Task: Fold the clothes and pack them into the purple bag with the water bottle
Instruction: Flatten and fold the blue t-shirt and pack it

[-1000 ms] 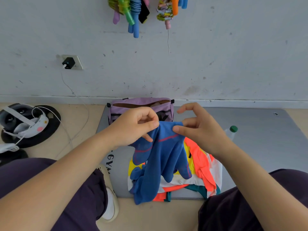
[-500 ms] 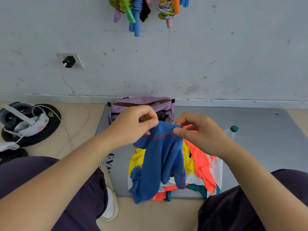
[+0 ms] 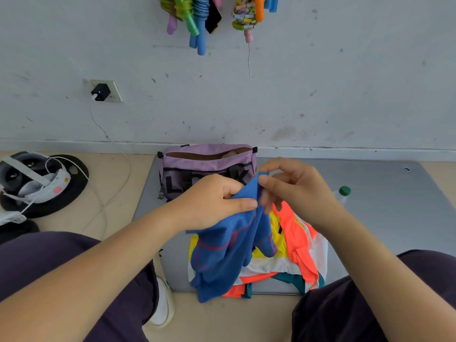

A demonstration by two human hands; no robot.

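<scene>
A blue garment with thin red seams hangs lifted over a pile of colourful clothes in yellow, orange, white and teal on a grey mat. My left hand pinches the blue cloth near its top edge. My right hand grips the top corner of the same cloth just to the right, fingers partly spread. Behind the hands stands the purple bag with its zip open, against the wall. A water bottle with a green cap lies on the mat, mostly hidden behind my right wrist.
A headset with white straps and cable lies on a black round pad at the left. A charger sits in a wall socket. Coloured skipping ropes hang on the wall above. My dark-trousered knees frame the pile; a white shoe shows below left.
Both hands have shifted their pinch along the blue garment's top edge, closer together. The cloth now bunches more between them. The view tilted slightly, showing more of the bag.
</scene>
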